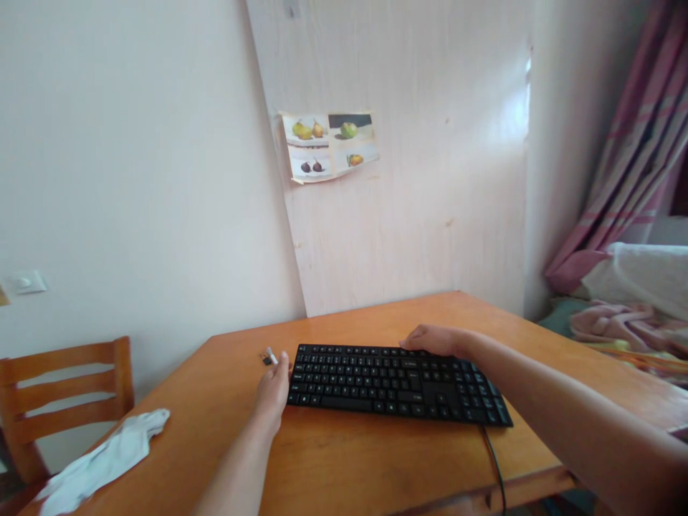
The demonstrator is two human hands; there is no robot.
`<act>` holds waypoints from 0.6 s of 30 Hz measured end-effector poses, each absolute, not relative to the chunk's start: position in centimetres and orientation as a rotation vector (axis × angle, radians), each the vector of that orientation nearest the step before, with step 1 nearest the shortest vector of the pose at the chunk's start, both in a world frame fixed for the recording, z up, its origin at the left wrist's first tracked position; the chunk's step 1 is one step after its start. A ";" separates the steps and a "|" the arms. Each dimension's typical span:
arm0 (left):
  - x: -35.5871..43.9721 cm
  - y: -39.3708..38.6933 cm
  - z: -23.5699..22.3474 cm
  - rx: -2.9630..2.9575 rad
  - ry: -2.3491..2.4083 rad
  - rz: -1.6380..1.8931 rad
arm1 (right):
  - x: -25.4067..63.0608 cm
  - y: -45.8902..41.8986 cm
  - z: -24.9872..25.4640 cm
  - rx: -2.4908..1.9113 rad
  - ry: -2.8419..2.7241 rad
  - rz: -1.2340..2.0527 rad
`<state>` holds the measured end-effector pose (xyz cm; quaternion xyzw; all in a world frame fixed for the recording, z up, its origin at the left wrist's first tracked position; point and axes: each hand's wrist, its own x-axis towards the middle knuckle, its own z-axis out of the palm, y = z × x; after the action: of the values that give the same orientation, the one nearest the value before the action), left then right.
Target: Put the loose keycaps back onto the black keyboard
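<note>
A black keyboard (365, 383) lies across the wooden table (344, 466), its space bar side facing me. At its left end, my left hand (275, 390) grips the short edge, thumb up and the other fingers mostly hidden. My right hand (433, 340) reaches over the keyboard's right part and holds its far edge, with the fingertips partly out of sight. A black cable (494, 459) runs from under the near edge and hangs over the table's front. Just beyond my left hand are a small white stick-like item (271, 355) and a small black piece (266, 361).
On the table's left edge lies a crumpled white cloth (115, 455), beside a wooden chair (69, 387). A pale board (408, 229) with a taped fruit picture (330, 147) stands behind the table. Pink curtains (618, 165) and heaped bedding (623, 322) are at the right.
</note>
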<state>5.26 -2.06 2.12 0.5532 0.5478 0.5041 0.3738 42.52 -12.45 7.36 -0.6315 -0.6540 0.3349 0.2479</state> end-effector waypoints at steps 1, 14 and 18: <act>5.4 -1.9 2.0 1.400 1.396 1.260 | 42.5 -12.4 7.3 -1.722 -1.804 0.911; 6.5 -1.6 0.9 1.320 1.496 1.206 | 42.2 -9.1 5.6 -1.772 -1.791 0.806; 6.4 -1.7 0.8 1.214 1.441 1.245 | 44.1 -8.9 5.7 -1.749 -1.419 0.762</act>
<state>6.37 -1.66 0.76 0.4858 0.5771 0.4983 0.4274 44.11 -8.87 5.70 -0.6825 -0.5539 0.2974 0.3727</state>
